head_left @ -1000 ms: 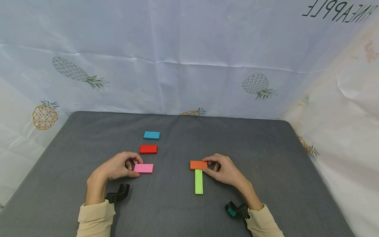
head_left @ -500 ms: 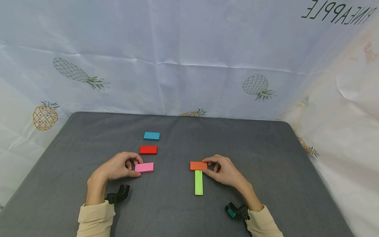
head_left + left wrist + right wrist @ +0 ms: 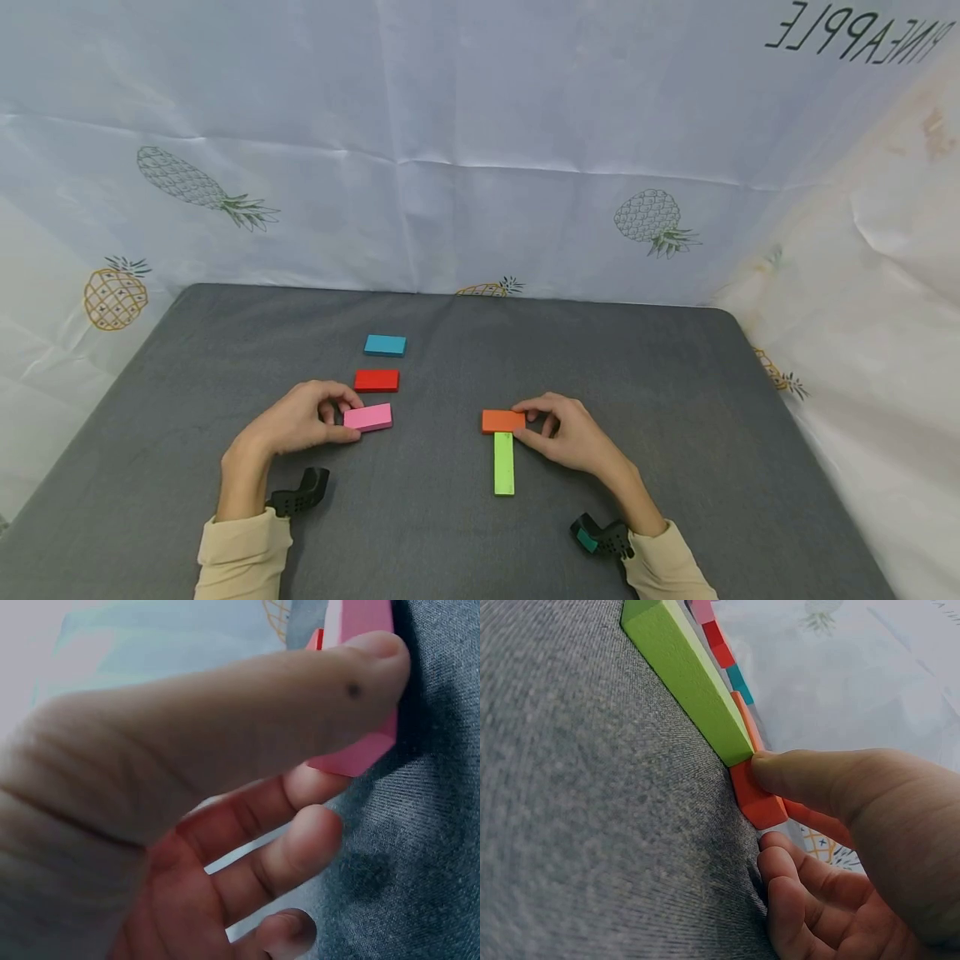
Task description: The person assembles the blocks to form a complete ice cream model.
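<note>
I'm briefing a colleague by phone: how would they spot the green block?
On the grey table, find the right hand pinching an orange block. The green block meets that block's near side, making a T. It alone runs near to far; the others lie crosswise.

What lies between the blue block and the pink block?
The red block lies between the blue block and the pink block in the head view.
</note>
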The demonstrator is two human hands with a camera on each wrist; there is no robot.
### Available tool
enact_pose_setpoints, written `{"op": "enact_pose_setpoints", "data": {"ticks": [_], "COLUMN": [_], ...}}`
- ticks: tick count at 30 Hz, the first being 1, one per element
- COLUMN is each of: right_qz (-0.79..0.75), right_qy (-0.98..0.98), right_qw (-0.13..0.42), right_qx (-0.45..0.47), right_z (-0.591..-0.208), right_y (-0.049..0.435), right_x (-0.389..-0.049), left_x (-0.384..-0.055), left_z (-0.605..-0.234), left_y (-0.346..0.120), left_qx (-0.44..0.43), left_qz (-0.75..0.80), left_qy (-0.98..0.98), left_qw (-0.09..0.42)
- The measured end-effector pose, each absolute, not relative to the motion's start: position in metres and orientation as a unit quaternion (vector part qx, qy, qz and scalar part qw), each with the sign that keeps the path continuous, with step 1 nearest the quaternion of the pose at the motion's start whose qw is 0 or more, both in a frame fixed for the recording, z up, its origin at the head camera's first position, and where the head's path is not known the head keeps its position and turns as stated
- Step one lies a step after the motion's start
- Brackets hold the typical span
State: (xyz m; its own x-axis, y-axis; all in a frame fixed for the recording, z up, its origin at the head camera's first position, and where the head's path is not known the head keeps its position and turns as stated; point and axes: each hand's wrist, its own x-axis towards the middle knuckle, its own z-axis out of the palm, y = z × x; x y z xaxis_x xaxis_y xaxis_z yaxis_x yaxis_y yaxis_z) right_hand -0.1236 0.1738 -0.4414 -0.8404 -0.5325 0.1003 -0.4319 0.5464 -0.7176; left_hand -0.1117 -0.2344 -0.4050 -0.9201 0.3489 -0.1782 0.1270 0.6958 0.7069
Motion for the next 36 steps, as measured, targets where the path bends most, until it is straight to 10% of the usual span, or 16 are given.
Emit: {"op": "enact_pose_setpoints", "data": {"ticks": [36], "right_qz": [-0.391], "right_qy": [0.878], "right_qw": [0.078], "right_qx": [-0.265], "right_z": [-0.441], "right_y": [0.174], "right_x": [-0.124], "left_x": [-0.124], "left_z": [-0.412], "left_y": [-0.179], "left_qx": [0.169], "left_qz": [0.365], "left_qy": [0.914], "left_qw": [-0.041]}}
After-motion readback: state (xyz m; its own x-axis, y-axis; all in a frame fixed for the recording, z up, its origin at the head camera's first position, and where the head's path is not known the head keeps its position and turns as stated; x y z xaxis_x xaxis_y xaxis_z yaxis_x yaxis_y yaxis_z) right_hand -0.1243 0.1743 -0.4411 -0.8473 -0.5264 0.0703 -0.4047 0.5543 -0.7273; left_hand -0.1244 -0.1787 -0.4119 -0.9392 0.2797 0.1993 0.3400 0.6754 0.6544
